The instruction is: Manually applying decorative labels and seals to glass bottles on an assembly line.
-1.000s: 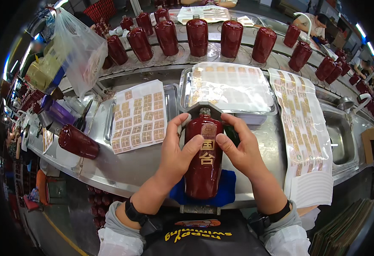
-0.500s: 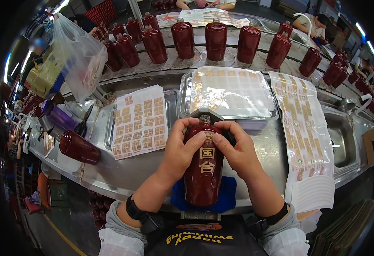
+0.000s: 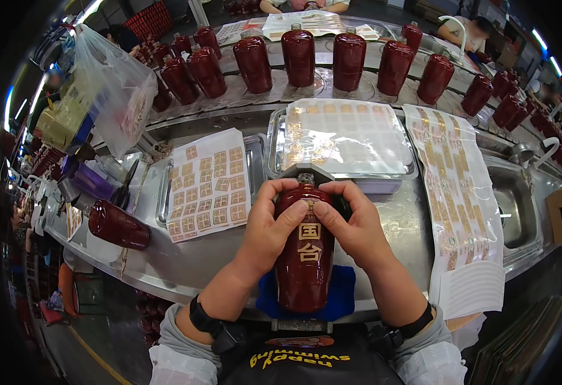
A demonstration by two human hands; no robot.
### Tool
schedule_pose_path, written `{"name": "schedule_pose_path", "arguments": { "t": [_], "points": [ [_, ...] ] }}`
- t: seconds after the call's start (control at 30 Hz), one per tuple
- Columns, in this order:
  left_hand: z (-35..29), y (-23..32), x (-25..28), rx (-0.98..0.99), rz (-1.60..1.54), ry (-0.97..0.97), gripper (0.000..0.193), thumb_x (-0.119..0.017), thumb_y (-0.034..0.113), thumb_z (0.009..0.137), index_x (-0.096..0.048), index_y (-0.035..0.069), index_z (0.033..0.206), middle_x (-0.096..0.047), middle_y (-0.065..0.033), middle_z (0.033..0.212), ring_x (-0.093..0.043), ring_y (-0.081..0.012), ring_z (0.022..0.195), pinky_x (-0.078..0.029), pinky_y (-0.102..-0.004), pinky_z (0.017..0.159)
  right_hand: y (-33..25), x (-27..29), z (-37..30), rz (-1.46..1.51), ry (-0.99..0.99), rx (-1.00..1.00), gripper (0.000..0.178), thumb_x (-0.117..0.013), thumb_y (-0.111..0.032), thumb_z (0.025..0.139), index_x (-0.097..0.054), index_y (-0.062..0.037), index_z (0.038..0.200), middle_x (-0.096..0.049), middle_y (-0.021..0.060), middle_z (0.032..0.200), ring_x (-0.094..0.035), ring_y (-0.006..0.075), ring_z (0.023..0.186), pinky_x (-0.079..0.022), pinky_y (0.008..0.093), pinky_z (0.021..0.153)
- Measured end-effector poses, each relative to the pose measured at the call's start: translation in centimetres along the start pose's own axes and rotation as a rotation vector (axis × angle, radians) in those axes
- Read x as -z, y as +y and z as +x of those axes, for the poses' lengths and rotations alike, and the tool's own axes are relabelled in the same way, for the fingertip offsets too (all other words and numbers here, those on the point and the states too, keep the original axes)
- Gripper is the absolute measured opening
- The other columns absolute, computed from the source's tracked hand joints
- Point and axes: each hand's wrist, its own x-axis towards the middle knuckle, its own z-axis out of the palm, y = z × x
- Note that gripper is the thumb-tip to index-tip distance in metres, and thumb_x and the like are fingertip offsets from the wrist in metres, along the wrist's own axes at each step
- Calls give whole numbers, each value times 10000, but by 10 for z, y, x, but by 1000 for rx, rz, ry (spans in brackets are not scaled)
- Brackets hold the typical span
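A dark red glass bottle (image 3: 303,276) with gold characters down its front lies in front of me, its neck pointing away, on a blue cloth (image 3: 342,292). My left hand (image 3: 273,215) grips its left shoulder, and my right hand (image 3: 351,215) grips the right one. Both thumbs press on the upper front, over a gold emblem that they partly cover. The other fingers curl round the sides near the neck, against a grey metal holder (image 3: 322,172). A sheet of square gold stickers (image 3: 209,183) lies left of my hands.
Another red bottle (image 3: 119,224) lies on its side at the left. A metal tray (image 3: 411,168) bears a clear sticker sheet (image 3: 345,138); a long sticker strip (image 3: 451,192) lies beside a sink (image 3: 518,212). Red bottles (image 3: 298,58) stand along the curved conveyor (image 3: 274,96). A plastic bag (image 3: 117,90) hangs left.
The standing bottles on the conveyor have shifted, those in the middle to the left. My thumbs have slid slightly on the held bottle; both hands keep their grip.
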Motion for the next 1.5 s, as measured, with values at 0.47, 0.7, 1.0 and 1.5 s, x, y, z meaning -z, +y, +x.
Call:
{"name": "schedule_pose_path", "arguments": {
  "t": [0.47, 0.7, 1.0, 1.5],
  "points": [
    [0, 1, -1, -2, 47, 21, 373, -625, 171, 942, -454, -2, 1225, -592, -93, 1087, -573, -114, 969, -485, -263, 854, -1, 1, 1, -3, -9, 23, 337, -694, -227, 890, -594, 12, 1105, -640, 113, 1001, -600, 171, 943, -476, 306, 851],
    [0, 0, -1, -2, 63, 21, 362, -609, 181, 950, -452, -1, 1221, -579, -97, 1105, -569, -109, 964, -484, -254, 842, -1, 0, 1, 9, 3, -2, 307, -679, -219, 902, -606, 15, 1087, -647, 115, 990, -602, 171, 930, -478, 299, 843],
    [-1, 17, 21, -822, 888, -115, 561, -472, 509, 974, -584, 27, 1237, -625, -123, 1189, -502, -312, 1213, -291, -467, 1114, 3, 1, 0, 83, -32, -64, 248, -527, -216, 1003, -579, -37, 1167, -607, -3, 966, -519, 57, 832, -442, 214, 726],
    [18, 37, 24, -846, 1118, -291, 509, -457, 498, 981, -645, 78, 1198, -669, -38, 973, -536, -216, 1066, -272, -469, 1099, -3, 5, -4, 16, -44, -46, 309, -535, -208, 971, -585, 23, 1170, -634, 167, 1076, -617, 231, 1004, -473, 326, 885]
  ]
}}
